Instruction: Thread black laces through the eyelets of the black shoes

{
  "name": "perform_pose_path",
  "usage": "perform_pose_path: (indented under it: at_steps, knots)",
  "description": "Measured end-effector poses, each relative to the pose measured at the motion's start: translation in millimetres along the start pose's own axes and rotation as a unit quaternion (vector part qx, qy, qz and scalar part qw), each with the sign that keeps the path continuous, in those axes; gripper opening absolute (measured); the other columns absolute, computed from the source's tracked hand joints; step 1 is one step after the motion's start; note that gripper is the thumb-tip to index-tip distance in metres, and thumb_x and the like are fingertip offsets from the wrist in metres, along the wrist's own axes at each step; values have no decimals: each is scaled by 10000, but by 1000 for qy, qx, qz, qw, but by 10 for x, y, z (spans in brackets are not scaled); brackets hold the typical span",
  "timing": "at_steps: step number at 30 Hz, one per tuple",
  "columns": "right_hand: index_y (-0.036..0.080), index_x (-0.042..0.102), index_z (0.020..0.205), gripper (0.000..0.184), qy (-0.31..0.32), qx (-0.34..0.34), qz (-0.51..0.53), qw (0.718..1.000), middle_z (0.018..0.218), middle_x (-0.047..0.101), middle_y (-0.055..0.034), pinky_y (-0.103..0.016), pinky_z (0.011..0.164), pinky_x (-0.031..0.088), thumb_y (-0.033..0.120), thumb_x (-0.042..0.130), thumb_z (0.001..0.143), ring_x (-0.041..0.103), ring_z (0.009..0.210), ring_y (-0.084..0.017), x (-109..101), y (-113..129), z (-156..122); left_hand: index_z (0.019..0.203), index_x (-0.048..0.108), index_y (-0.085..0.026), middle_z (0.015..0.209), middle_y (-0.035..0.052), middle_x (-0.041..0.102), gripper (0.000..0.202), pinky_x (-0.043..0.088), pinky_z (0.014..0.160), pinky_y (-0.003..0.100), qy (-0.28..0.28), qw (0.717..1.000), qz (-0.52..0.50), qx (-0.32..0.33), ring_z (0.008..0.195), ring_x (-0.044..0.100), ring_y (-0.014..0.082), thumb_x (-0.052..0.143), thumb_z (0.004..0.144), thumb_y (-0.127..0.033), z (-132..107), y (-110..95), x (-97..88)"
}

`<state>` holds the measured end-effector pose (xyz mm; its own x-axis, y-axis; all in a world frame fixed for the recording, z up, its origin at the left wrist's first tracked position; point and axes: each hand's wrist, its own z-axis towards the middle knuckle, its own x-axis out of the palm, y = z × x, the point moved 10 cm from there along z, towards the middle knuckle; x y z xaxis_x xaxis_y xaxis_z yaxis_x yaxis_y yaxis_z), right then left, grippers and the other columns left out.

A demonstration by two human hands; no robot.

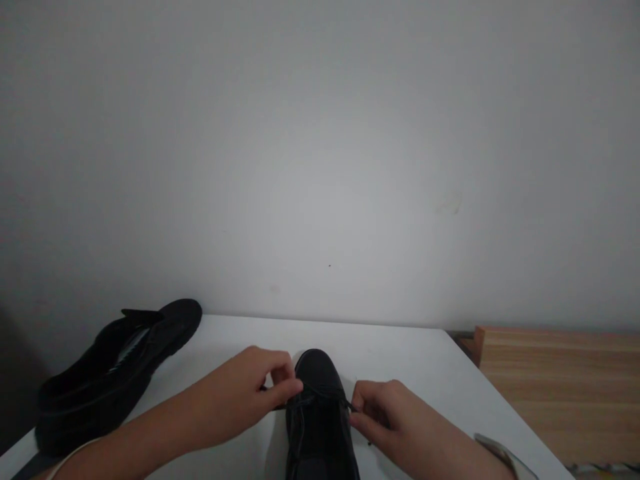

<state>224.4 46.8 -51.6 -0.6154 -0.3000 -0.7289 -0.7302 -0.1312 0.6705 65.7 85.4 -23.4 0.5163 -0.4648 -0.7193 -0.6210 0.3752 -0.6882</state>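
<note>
A black lace-up shoe (320,367) stands on the white table with its toe toward the wall. My left hand (255,387) is at the shoe's left side, thumb and forefinger pinched on a black shoelace. On the other side my right hand (383,413) pinches the shoelace (349,405) too, close to the shoe's edge. Between the two hands the lace runs across the front of the shoe's opening. The heel of the shoe is cut off by the lower edge of the view.
Another black shoe (115,373) lies at the table's left side, its toe near the wall. Behind the white table (400,353) rises a pale wall (320,167). A wood-grain board (555,393) is to the right, past the table's edge.
</note>
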Motion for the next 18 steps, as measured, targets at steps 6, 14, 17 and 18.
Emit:
perform_pose_path:
  at_steps: [6, 14, 17, 18]
  knots:
    - [223, 544, 769, 247, -23, -44, 100, 994, 844, 579, -17, -335, 799, 458, 403, 519, 936, 573, 850, -208, -73, 119, -134, 752, 691, -187, 560, -52, 520, 305, 337, 542, 224, 78, 994, -73, -18, 562, 491, 134, 539, 919, -393, -149, 28, 248]
    - [230, 586, 643, 328, 7, -11, 222, 975, 1014, 714, -68, -410, 1008, 424, 457, 636, 873, 627, 1081, -281, 34, -28, -166, 753, 758, -251, 1050, 22, 729, 304, 291, 1128, 380, 91, 981, -170, 9, 1346, 448, 284, 635, 871, -503, -129, 82, 303]
    - [234, 575, 605, 325, 36, -6, 244, 969, 927, 724, -67, -430, 1104, 317, 441, 651, 844, 572, 1210, -291, 60, 50, -158, 706, 779, -238, 794, 6, 735, 371, 318, 1116, 373, 128, 965, -222, 50, 1114, 608, 264, 632, 878, -532, -168, -50, 357]
    - [235, 573, 603, 307, 41, -2, 252, 967, 918, 725, -64, -427, 1113, 298, 427, 659, 827, 564, 1219, -288, 58, 71, -162, 701, 786, -236, 777, 5, 731, 374, 368, 1076, 369, 126, 964, -231, 46, 1013, 641, 254, 644, 869, -539, -174, -57, 349]
